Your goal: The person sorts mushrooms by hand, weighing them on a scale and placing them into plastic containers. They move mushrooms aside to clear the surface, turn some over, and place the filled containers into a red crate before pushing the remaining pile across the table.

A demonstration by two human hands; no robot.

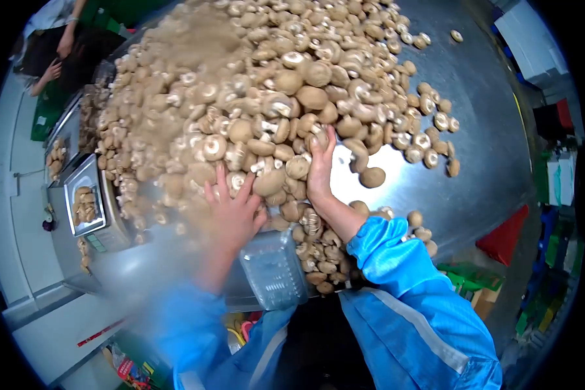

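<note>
A big heap of brown shiitake mushrooms (240,130) covers much of the metal table in the head view. My left hand (234,211) lies on the heap's near edge, fingers spread over several mushrooms. To its right, my right hand (321,172) rests against the side of the heap with its fingers stretched forward, touching mushrooms near the tips. Some of its fingers are hidden. Just below my left hand sits a clear plastic tray (273,270) at the table's front edge. Loose mushrooms (322,257) lie beside the tray, under my right forearm.
On the left stands a scale (88,201) with mushrooms on its pan. Another person's hands (58,55) are at the upper left. Scattered mushrooms (429,140) lie on the metal table (481,149) at right. A red object (504,237) is at the table's right edge.
</note>
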